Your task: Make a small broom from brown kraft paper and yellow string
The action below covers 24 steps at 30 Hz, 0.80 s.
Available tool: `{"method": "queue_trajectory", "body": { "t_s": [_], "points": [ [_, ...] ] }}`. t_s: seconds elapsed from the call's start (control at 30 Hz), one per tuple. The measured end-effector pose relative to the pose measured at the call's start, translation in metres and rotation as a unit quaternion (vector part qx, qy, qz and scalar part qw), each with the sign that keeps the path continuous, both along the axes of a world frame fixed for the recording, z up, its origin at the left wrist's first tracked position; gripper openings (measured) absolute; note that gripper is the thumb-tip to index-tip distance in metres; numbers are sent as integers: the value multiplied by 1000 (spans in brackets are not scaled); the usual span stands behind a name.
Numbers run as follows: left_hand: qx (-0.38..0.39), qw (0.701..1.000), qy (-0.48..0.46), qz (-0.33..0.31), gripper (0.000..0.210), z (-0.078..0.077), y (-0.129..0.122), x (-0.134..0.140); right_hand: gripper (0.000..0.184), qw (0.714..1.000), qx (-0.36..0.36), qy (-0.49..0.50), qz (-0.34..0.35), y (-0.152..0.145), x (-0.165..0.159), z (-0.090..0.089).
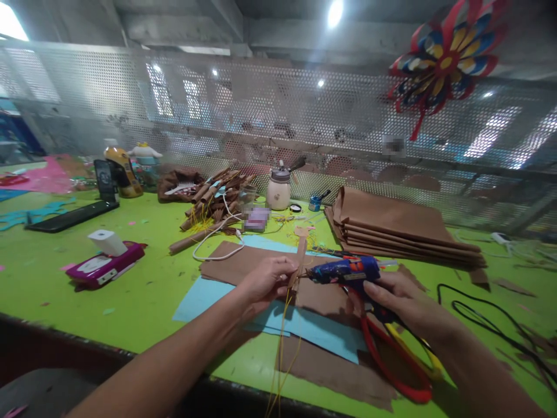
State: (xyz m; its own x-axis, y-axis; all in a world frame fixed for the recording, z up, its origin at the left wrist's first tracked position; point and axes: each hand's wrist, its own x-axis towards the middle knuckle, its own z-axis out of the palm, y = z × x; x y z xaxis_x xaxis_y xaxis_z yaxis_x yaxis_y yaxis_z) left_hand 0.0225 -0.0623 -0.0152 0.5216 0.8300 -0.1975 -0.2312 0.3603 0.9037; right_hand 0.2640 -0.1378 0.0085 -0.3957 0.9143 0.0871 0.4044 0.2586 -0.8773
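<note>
My left hand [275, 280] pinches a narrow folded strip of brown paper [301, 255], held upright over the work sheets. Yellow string [282, 342] hangs from the strip's lower end toward the table edge. In my right hand [402, 299] is a blue hot glue gun [343, 270], its nozzle at the strip close to my left fingers; I cannot tell whether it touches. Red-handled scissors [391, 363] lie below the gun, partly hidden by my right hand. Under both hands lie brown paper sheets [237, 261] and light blue paper [322, 334].
A stack of folded brown paper [391, 223] lies at the right, rolled brown pieces [209, 203] at the back. A cream bottle [279, 191] stands near the perforated screen [270, 104]. A purple power bank [107, 270] sits left; a black cable [483, 316] loops right.
</note>
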Motion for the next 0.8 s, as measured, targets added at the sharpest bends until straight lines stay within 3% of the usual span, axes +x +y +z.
{"method": "queue_trajectory", "body": {
  "t_s": [0.23, 0.6, 0.8],
  "points": [
    [-13, 1000, -8, -12, 17, 0, 0, -2, 38, 1000, -11, -1, -23, -1, -6, -1],
    [-23, 1000, -16, 0, 18, 2, 2, -3, 31, 982, -84, 156, 65, -7, -7, -9],
    [-14, 999, -29, -19, 20, 2, 1, -4, 34, 978, -99, 183, 10, -3, -3, -12]
  ]
}}
